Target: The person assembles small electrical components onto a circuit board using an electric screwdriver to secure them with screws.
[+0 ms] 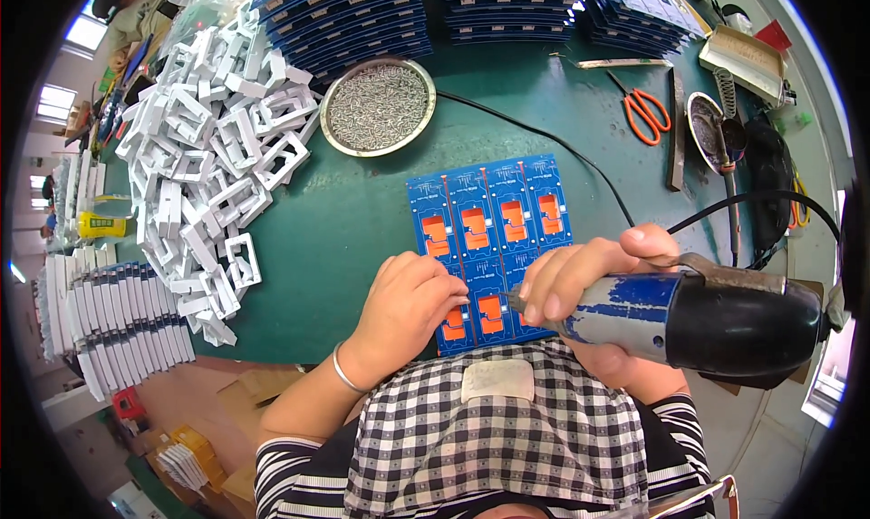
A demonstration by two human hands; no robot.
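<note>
Left hand: fingers are curled together and pressed down on the near left part of the blue circuit panel, holding it flat on the bench; nothing is pinched that can be seen.
Right hand: wrapped tightly around the electric screwdriver, whose tip is aimed at the near row of the panel, just beside the left fingertips.
Circuit panel: laid on the green bench directly before the person, with orange inserts seen in both the far row and the near row.
Progress: whether screws are already seated cannot be told at this size; the driver is placed at the near row, so work there is judged to be under way.
Left to do: a large heap of white plastic frames and a round tray of screws are kept at the far left, and stacks of blue panels at the far edge, so much appears unprocessed.
</note>
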